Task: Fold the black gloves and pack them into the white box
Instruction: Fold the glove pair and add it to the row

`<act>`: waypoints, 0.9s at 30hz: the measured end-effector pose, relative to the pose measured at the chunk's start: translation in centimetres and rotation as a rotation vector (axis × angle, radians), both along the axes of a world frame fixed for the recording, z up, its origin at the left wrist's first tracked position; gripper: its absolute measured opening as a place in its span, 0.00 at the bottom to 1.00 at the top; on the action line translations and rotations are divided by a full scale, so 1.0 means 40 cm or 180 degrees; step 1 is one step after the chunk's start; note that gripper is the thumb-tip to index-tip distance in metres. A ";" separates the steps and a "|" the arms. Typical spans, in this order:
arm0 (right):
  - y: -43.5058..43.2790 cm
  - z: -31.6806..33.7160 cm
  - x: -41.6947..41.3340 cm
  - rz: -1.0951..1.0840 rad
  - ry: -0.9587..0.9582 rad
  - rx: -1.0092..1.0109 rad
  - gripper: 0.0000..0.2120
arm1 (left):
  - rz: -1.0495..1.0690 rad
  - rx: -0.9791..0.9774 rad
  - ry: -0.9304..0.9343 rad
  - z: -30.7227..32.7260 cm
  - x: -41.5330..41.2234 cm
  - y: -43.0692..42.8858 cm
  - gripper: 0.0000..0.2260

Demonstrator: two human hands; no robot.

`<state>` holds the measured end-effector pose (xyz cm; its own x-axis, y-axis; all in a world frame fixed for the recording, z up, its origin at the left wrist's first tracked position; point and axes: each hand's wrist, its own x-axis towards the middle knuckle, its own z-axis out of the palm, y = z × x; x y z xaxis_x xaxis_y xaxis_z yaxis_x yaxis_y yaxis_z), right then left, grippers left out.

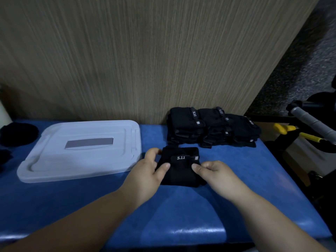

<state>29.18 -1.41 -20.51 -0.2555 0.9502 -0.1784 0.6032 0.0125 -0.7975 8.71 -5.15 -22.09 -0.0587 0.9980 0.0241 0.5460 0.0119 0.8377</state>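
Observation:
A folded black glove with a white "5.11" mark lies on the blue padded surface in front of me. My left hand grips its left edge, thumb on top and fingers curled round the far corner. My right hand pinches its right edge with thumb and fingers. Behind it, against the wooden wall, sits a stack of folded black gloves. The white box lies to the left, its lid shut with a grey label on top.
More black fabric lies at the far left edge of the blue padded surface. To the right, off the bench, stand a grey-handled bar and yellow-handled tools. A wooden panel rises behind the bench.

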 end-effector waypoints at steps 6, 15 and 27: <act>-0.001 -0.006 -0.018 -0.0041 -0.0612 0.0480 0.22 | 0.0270 0.0134 0.0464 0.006 0.010 -0.007 0.19; -0.009 -0.027 -0.017 -0.0242 -0.0838 0.1596 0.09 | 0.0316 0.0736 0.0757 -0.026 0.011 -0.014 0.21; -0.012 -0.044 -0.037 0.1298 -0.1384 0.1162 0.29 | -0.0951 0.0112 0.2438 -0.029 -0.026 -0.012 0.52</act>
